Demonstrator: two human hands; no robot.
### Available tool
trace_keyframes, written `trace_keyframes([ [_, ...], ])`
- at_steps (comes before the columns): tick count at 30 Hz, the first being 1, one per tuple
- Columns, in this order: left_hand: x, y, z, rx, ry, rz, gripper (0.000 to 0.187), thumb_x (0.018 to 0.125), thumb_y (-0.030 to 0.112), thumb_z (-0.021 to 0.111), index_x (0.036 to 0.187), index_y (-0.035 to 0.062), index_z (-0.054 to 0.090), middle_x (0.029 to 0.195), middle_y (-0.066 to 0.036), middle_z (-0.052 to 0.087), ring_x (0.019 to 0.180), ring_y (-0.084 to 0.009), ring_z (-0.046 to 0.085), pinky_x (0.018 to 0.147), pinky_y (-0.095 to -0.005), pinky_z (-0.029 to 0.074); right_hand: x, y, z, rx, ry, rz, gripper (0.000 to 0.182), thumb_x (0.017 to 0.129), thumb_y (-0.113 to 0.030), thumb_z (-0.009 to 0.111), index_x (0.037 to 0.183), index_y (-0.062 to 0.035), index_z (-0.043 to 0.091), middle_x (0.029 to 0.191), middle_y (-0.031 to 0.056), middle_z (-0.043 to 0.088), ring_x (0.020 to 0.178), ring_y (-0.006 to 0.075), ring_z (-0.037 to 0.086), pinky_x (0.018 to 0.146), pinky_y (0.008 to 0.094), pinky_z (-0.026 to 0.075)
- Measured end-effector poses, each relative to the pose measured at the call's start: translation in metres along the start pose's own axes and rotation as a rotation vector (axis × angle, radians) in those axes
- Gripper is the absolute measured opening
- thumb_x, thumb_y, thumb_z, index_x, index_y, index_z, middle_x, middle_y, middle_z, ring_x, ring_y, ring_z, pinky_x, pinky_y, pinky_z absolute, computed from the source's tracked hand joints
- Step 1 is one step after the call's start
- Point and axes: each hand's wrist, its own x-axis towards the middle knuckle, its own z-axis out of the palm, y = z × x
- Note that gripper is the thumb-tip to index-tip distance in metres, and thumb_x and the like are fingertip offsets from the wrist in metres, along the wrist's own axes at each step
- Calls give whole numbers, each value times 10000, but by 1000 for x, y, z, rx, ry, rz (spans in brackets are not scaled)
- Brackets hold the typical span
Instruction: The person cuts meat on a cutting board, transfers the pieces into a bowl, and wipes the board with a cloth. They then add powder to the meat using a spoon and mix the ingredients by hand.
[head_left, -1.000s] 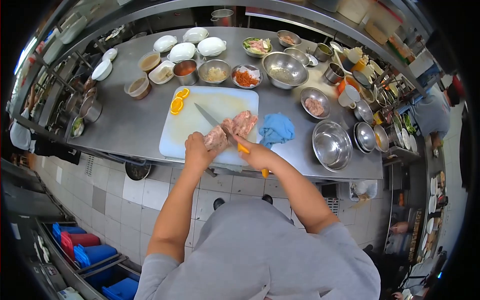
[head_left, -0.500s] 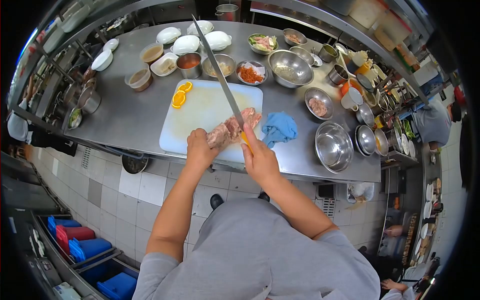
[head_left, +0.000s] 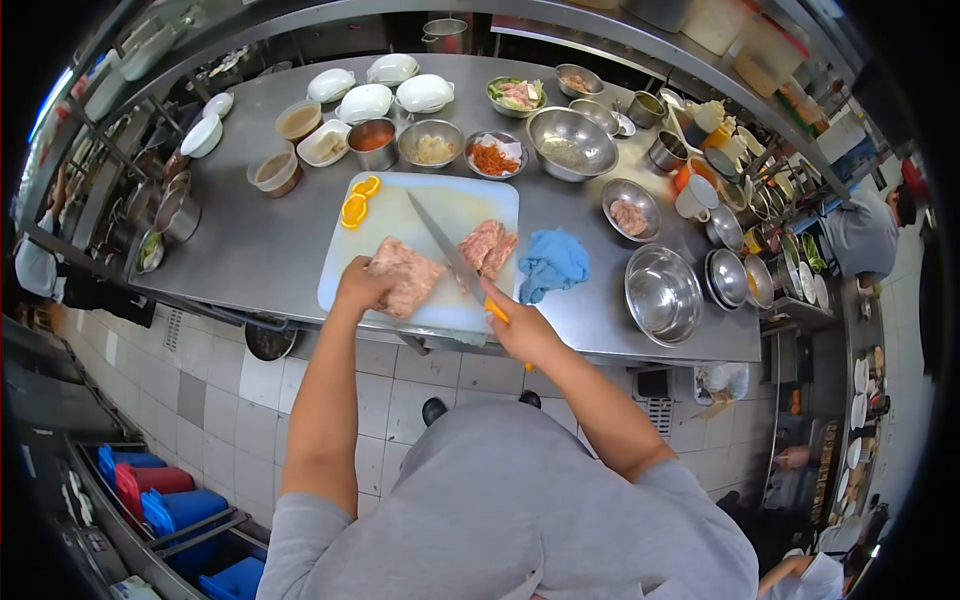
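Near the middle of the frame, we are seeing two pieces of meat lying apart that were touching half a second ago. Our left hand (head_left: 362, 286) is pinching the edge of the larger piece (head_left: 405, 280), now farther left; the smaller piece (head_left: 489, 248) is resting rightward. Our right hand's grip (head_left: 520, 325) is wrapping snugly around the knife (head_left: 440, 238), whose lowered blade is slanting between them over the cutting board (head_left: 460, 195).
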Motion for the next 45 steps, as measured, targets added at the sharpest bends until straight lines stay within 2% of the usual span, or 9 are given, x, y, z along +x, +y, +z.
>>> trace_keyframes([
  [2,-3,14,-13,-50,-56,-125,731,726,294,883,1308,-70,632,1169,-251,738,1061,-378,729,915,-463,586,-21,-18,-12,60,242,-106,699,1051,-223,594,1679,-338,307,935,250,734,848,448,713,802,515,554],
  [5,1,16,18,368,195,191,710,749,239,853,1363,-33,623,1254,-242,702,1188,-389,666,1032,-497,532,-30,-3,-14,96,573,-287,719,1039,-200,614,1678,-326,310,911,251,730,822,461,706,769,532,554],
  [11,-57,80,137,498,211,820,534,825,202,771,1315,24,653,1329,-228,662,1246,-409,611,1106,-539,459,-30,75,-15,-162,551,-28,734,1031,-197,616,1682,-314,297,957,268,738,841,464,715,765,541,552],
  [17,27,94,143,407,-82,336,675,853,258,776,1433,3,541,1277,-284,667,1186,-495,634,1048,-523,508,-32,100,-16,-253,293,99,713,1032,-227,597,1676,-296,298,917,264,738,845,450,725,786,560,571],
  [26,-7,101,170,689,-11,406,1017,686,239,932,1504,-41,397,1555,-251,410,1426,-439,427,1155,-504,444,-49,107,-23,-216,258,9,714,1051,-233,584,1687,-297,265,910,231,738,804,445,726,766,558,582],
  [37,-33,110,147,438,263,533,830,708,195,923,1373,-45,489,1372,-247,536,1296,-446,503,1107,-506,443,8,44,-60,4,864,-639,680,1068,-239,565,1681,-347,292,945,237,736,826,420,731,731,521,585],
  [38,-29,106,152,450,249,565,785,719,188,911,1345,-53,503,1347,-247,548,1280,-446,512,1095,-508,446,23,54,-47,6,850,-647,680,1068,-239,565,1681,-347,292,945,237,736,826,420,731,731,521,585],
  [40,-21,94,167,495,234,551,751,719,183,898,1331,-43,527,1315,-228,560,1271,-433,521,1080,-505,464,40,69,-29,-223,86,42,717,1071,-210,518,1694,-372,204,993,289,734,895,468,718,805,565,571],
  [45,-19,110,162,625,164,449,732,715,177,889,1332,-17,545,1283,-167,570,1263,-391,538,1055,-472,513,41,59,-39,-219,21,30,758,1069,-206,490,1707,-374,119,1035,321,731,938,483,722,885,574,556],
])
